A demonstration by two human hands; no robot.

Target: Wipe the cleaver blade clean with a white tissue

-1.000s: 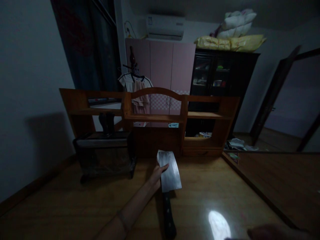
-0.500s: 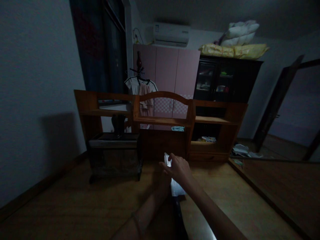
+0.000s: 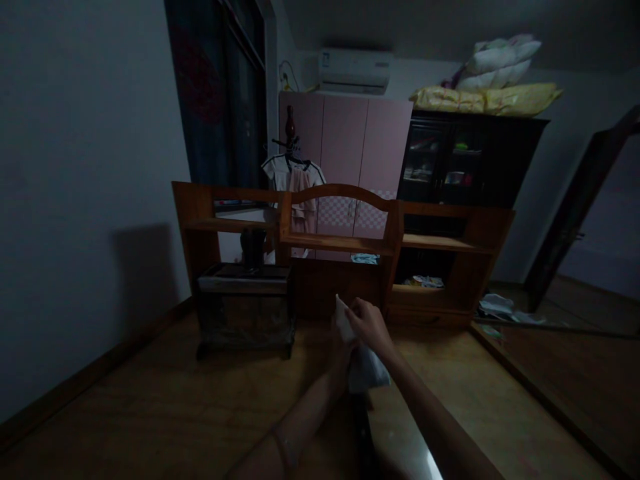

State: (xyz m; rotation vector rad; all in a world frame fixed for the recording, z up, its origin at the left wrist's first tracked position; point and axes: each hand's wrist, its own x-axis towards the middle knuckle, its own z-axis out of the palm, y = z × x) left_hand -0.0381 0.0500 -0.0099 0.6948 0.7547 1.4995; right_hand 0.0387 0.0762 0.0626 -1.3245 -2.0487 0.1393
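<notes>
Grips cleaver (image 3: 369,373) at middle of table (image 3: 150,413): right hand (image 3: 371,327) fingers pinched on blade's far end, left hand (image 3: 340,360) beside, grip unclear. Box (image 3: 245,310) by far edge, contents hidden; shelf (image 3: 345,243) behind. Near-left table open.

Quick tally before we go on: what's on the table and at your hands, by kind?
Cleaver: 1
Hands at its blade, left hand and right hand: 2
Dark box: 1
Wooden shelf unit: 1
Total: 5
</notes>
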